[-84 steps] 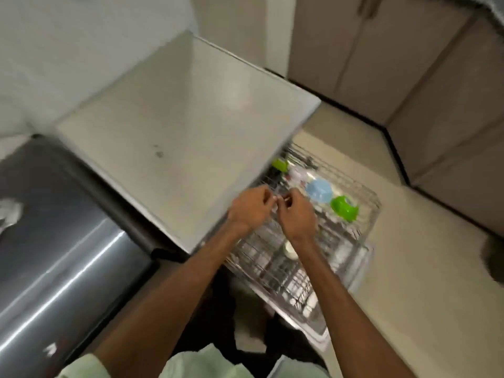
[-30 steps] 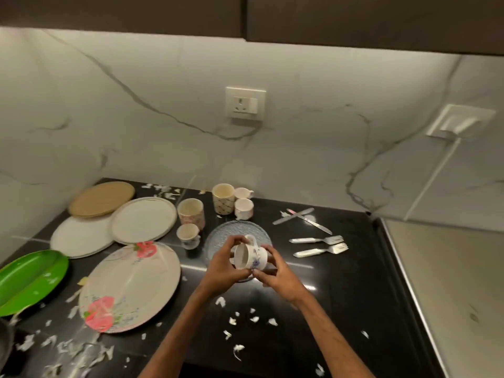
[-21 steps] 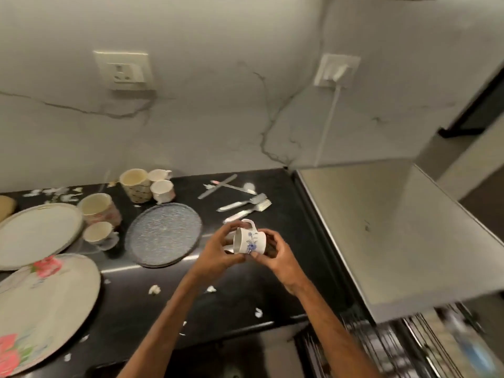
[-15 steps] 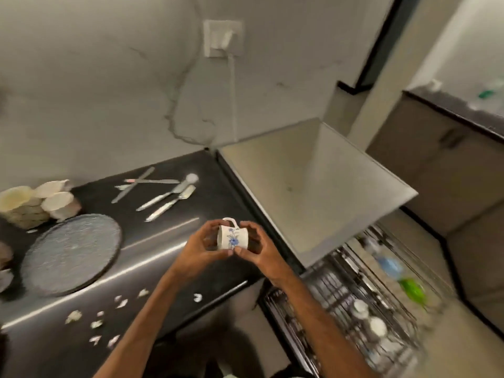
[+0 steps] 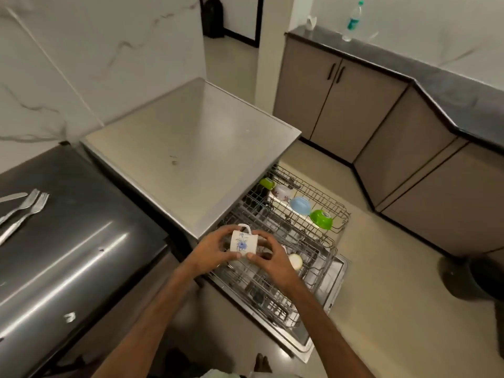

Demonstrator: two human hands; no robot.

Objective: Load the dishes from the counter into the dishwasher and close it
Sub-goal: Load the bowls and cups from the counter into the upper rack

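Observation:
A white cup with a blue flower [image 5: 243, 242] lies on its side between my left hand [image 5: 211, 249] and my right hand [image 5: 270, 261], handle up. Both hands grip it just above the pulled-out wire rack [image 5: 278, 290] of the open dishwasher. The steel dishwasher top [image 5: 191, 148] is behind my hands. Further back a second wire rack [image 5: 335, 211] holds a green bowl [image 5: 321, 219], a blue bowl [image 5: 300, 205], a small patterned cup [image 5: 282, 191] and a green cup [image 5: 267, 183]. A small white cup [image 5: 295, 261] sits in the near rack beside my right hand.
The black counter [image 5: 68, 241] on the left carries two forks [image 5: 24, 211] and a knife [image 5: 12, 197]. Beige cabinets [image 5: 341, 105] with a dark worktop line the right side, with a bottle [image 5: 353, 20] on top. A dark bin [image 5: 474, 276] stands on the floor at right.
I turned from the counter to the dishwasher, carrying the flowered cup in both hands. The cup has gone from above the counter edge to above the near rack.

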